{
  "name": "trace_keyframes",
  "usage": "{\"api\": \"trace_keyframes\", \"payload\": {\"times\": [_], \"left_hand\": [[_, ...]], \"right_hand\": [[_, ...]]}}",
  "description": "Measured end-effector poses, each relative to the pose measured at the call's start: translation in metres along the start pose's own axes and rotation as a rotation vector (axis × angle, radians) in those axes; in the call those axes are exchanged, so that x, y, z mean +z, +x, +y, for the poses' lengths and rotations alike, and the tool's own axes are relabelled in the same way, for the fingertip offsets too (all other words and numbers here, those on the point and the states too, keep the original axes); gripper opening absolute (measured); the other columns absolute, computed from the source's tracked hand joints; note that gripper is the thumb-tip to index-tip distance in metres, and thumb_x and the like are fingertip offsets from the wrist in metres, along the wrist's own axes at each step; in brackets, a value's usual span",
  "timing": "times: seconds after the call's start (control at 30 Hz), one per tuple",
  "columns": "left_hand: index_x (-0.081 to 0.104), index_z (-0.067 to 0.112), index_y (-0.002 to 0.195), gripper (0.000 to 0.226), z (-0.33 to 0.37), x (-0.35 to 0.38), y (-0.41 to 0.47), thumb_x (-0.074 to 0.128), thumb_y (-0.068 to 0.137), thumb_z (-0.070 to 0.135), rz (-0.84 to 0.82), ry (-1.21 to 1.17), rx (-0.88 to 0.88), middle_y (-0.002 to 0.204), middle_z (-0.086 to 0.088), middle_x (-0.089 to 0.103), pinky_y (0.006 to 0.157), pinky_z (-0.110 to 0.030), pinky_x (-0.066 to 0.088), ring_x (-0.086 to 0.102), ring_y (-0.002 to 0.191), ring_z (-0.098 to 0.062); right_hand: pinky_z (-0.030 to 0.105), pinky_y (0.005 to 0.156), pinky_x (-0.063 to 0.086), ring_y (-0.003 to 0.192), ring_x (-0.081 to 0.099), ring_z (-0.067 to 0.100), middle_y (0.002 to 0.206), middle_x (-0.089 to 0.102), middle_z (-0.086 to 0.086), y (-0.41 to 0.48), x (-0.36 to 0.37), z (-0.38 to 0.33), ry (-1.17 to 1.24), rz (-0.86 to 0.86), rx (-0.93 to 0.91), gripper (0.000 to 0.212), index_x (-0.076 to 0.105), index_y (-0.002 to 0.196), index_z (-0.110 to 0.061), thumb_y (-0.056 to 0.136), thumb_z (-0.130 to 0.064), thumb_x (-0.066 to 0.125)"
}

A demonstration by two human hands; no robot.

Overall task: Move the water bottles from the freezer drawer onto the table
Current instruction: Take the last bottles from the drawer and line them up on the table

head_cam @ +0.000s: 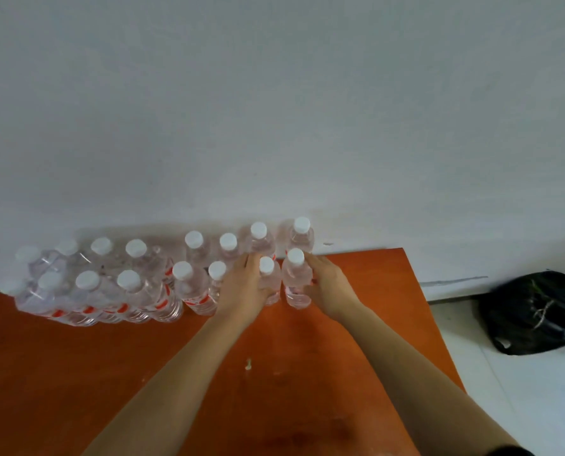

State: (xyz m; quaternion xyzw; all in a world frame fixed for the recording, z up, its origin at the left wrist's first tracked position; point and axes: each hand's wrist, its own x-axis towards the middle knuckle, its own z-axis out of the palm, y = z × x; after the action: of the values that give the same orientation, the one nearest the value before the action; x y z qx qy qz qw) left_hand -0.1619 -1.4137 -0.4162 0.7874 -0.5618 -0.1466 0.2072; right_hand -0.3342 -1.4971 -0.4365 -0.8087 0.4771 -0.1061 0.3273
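Several clear water bottles with white caps and red labels stand in two rows along the far edge of the orange table (175, 373), against the white wall. My left hand (243, 287) grips a front-row bottle (268, 274) that stands on the table. Just to its right, my right hand (323, 284) grips the neighbouring bottle (296, 278), also upright on the table. Two more bottles (302, 233) stand directly behind them. The freezer drawer is out of view.
A shrink-wrapped pack of bottles (90, 291) fills the far left of the table. The table's right edge runs close to my right forearm. A black plastic bag (534, 311) lies on the pale floor to the right.
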Motion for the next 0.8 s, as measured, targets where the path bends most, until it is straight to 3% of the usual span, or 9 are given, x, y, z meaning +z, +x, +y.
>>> {"api": "trace_keyframes", "payload": {"times": [0.07, 0.17, 0.3, 0.43, 0.53, 0.6, 0.67, 0.73, 0.8], "left_hand": [[0.047, 0.011, 0.128, 0.059, -0.001, 0.003, 0.002, 0.079, 0.08, 0.023, -0.001, -0.025, -0.034, 0.126, -0.008, 0.058, 0.084, -0.037, 0.048, 0.057, 0.115, -0.029], [0.038, 0.008, 0.138, 0.071, 0.001, 0.005, 0.004, 0.08, 0.081, 0.018, 0.0, -0.044, -0.061, 0.137, -0.012, 0.052, 0.095, -0.043, 0.049, 0.053, 0.124, -0.032], [0.036, 0.011, 0.14, 0.071, 0.002, 0.008, 0.009, 0.078, 0.082, 0.015, 0.007, -0.059, -0.072, 0.136, -0.011, 0.052, 0.091, -0.042, 0.05, 0.055, 0.12, -0.032], [0.034, 0.014, 0.141, 0.074, 0.004, 0.01, 0.01, 0.078, 0.083, 0.014, 0.017, -0.073, -0.105, 0.131, -0.01, 0.057, 0.087, -0.04, 0.05, 0.06, 0.115, -0.032], [0.014, 0.019, 0.154, 0.091, 0.007, 0.008, 0.003, 0.075, 0.086, 0.016, -0.009, -0.081, -0.127, 0.149, -0.009, 0.045, 0.098, -0.045, 0.05, 0.052, 0.129, -0.032], [-0.003, 0.026, 0.156, 0.101, 0.008, 0.003, -0.004, 0.071, 0.088, 0.018, -0.039, -0.078, -0.111, 0.158, -0.006, 0.033, 0.104, -0.047, 0.047, 0.046, 0.137, -0.03], [-0.013, 0.032, 0.154, 0.104, 0.013, -0.003, -0.015, 0.068, 0.09, 0.027, -0.045, -0.068, -0.069, 0.162, -0.004, 0.023, 0.108, -0.048, 0.044, 0.037, 0.143, -0.028], [-0.01, 0.031, 0.155, 0.095, 0.022, -0.013, -0.027, 0.061, 0.093, 0.041, -0.015, -0.032, -0.018, 0.165, -0.002, 0.014, 0.111, -0.049, 0.04, 0.027, 0.148, -0.025], [0.004, 0.024, 0.157, 0.079, 0.034, -0.027, -0.04, 0.05, 0.097, 0.047, 0.048, 0.039, 0.037, 0.164, -0.003, 0.014, 0.112, -0.049, 0.039, 0.023, 0.149, -0.024]], "right_hand": [[0.03, 0.095, 0.046, 0.12, 0.054, 0.025, 0.139, 0.049, 0.006, 0.006, 0.006, 0.0, 0.009, 0.01, 0.016, 0.075, 0.041, 0.149, -0.03, 0.083, -0.006, 0.068], [0.036, 0.092, 0.049, 0.116, 0.055, 0.03, 0.136, 0.05, 0.01, 0.011, 0.011, 0.004, 0.015, 0.015, 0.01, 0.075, 0.037, 0.152, -0.03, 0.087, -0.003, 0.062], [0.043, 0.095, 0.051, 0.119, 0.057, 0.034, 0.137, 0.053, 0.012, 0.012, 0.012, 0.007, 0.012, 0.003, 0.005, 0.075, 0.032, 0.153, -0.03, 0.089, -0.004, 0.063], [0.047, 0.086, 0.055, 0.11, 0.062, 0.034, 0.129, 0.058, 0.012, 0.01, 0.015, 0.003, 0.005, 0.0, 0.017, 0.08, 0.022, 0.154, -0.037, 0.091, -0.006, 0.062], [0.045, 0.078, 0.058, 0.11, 0.064, 0.032, 0.148, 0.047, 0.012, -0.003, 0.019, -0.003, -0.027, -0.002, -0.013, 0.09, -0.004, 0.155, -0.045, 0.097, -0.018, 0.059], [0.037, 0.062, 0.059, 0.102, 0.068, 0.03, 0.165, 0.017, 0.009, -0.014, 0.019, -0.002, -0.023, 0.013, -0.048, 0.09, -0.022, 0.151, -0.045, 0.1, -0.037, 0.051], [0.03, 0.05, 0.054, 0.087, 0.07, 0.024, 0.168, 0.0, 0.003, -0.028, 0.011, 0.0, -0.016, 0.029, -0.061, 0.087, -0.029, 0.148, -0.043, 0.099, -0.054, 0.042], [0.027, 0.051, 0.053, 0.092, 0.07, 0.022, 0.168, 0.0, 0.001, -0.041, -0.006, 0.002, -0.037, 0.068, -0.077, 0.084, -0.028, 0.15, -0.042, 0.098, -0.063, 0.035], [0.034, 0.065, 0.059, 0.116, 0.064, 0.028, 0.167, 0.005, 0.001, -0.053, -0.033, -0.003, -0.059, 0.153, -0.11, 0.077, -0.018, 0.154, -0.039, 0.099, -0.063, 0.032]]}}
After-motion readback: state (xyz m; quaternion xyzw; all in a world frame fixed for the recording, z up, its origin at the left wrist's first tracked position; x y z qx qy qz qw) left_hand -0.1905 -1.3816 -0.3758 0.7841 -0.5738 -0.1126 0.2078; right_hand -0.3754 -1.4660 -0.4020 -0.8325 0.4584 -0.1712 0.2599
